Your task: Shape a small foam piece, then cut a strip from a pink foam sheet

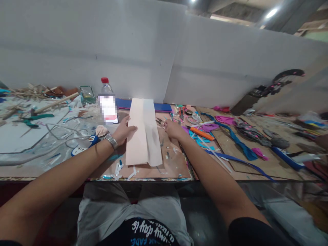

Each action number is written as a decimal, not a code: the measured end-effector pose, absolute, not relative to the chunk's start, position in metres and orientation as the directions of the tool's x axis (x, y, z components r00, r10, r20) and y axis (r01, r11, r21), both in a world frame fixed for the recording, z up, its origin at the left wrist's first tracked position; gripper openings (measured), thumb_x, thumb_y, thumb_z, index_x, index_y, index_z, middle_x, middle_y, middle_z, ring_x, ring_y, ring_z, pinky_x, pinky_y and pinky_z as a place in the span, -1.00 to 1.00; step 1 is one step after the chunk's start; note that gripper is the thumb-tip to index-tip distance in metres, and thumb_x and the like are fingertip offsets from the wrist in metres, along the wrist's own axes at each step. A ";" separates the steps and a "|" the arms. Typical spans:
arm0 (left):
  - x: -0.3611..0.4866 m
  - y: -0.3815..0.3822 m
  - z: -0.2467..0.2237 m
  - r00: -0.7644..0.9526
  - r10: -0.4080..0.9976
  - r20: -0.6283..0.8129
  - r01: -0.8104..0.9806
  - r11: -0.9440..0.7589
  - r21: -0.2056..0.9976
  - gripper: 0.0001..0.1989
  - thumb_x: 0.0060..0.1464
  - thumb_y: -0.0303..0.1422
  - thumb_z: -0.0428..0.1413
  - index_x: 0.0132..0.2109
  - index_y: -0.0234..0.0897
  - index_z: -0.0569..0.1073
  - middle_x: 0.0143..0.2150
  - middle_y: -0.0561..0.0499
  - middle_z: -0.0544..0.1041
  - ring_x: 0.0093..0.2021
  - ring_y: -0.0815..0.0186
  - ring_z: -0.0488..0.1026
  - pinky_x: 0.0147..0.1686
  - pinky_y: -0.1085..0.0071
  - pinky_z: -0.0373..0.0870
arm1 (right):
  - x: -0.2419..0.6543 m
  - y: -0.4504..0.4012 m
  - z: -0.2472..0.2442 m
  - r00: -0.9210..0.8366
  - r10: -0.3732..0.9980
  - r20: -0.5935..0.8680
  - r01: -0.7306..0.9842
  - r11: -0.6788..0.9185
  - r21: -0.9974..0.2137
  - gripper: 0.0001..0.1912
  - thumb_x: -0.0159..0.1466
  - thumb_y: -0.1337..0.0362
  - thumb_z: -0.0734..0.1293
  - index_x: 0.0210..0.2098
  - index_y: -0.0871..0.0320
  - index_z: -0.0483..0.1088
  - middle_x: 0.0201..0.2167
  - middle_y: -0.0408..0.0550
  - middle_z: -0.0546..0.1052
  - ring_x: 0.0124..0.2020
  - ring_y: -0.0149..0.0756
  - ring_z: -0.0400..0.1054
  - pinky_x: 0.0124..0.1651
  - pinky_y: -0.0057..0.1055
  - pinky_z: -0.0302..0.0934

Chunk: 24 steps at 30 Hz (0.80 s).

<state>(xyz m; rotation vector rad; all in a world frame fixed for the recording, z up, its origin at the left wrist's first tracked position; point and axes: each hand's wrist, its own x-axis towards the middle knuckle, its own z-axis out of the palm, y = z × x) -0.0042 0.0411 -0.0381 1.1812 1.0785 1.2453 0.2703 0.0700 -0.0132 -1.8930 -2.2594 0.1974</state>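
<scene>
A long pale pink sheet of paper (137, 143), creased lengthwise with a whiter right strip, lies before me on the worktable. My left hand (124, 131) grips its left edge, thumb on top and the other fingers partly hidden. In my right hand (172, 129) is a pair of scissors (160, 122), held just beyond the sheet's right edge. The blades look slightly apart and point toward the paper. My fingers cover most of the scissor handles.
Behind the left hand stand a phone (109, 111) and a red-capped bottle (105, 85). Green-handled pliers (38, 118), a cable and a blue-white power strip (83, 145) lie left. On the right are an orange cutter (202, 133), ribbons and scraps. A white partition (128, 44) rises behind.
</scene>
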 end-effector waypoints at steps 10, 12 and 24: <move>-0.003 0.040 -0.036 0.120 0.987 0.108 -0.095 -0.097 0.991 -0.19 -0.18 -0.52 0.20 0.29 -0.21 0.27 0.11 -0.13 0.54 -0.09 0.16 0.56 0.00 0.18 0.49 | 0.257 0.064 -0.015 -0.157 0.977 0.141 0.897 0.201 -0.393 -0.74 0.43 0.27 0.12 0.01 0.16 0.34 -0.07 0.17 0.59 -0.10 -0.05 0.48 -0.14 -0.33 0.25; -0.005 0.045 -0.038 0.077 0.978 0.194 -0.071 -0.189 0.979 -0.26 -0.14 -0.50 0.18 0.26 -0.23 0.31 0.16 -0.12 0.50 0.00 0.16 0.53 0.10 0.17 0.44 | 0.257 0.063 -0.015 -0.148 0.977 0.157 0.885 0.201 -0.420 -0.73 0.44 0.26 0.10 0.02 0.15 0.34 -0.05 0.16 0.58 -0.10 -0.07 0.47 -0.12 -0.33 0.25; -0.010 0.050 -0.049 0.093 0.974 0.208 -0.025 -0.207 0.978 -0.04 -0.21 -0.60 0.14 0.40 -0.10 0.18 0.32 -0.14 0.37 0.04 0.15 0.50 0.09 0.15 0.45 | 0.247 0.057 -0.017 -0.176 0.971 0.162 0.804 0.237 -0.545 -0.77 0.44 0.23 0.12 -0.05 0.13 0.36 -0.07 0.05 0.58 -0.11 -0.19 0.45 -0.11 -0.38 0.25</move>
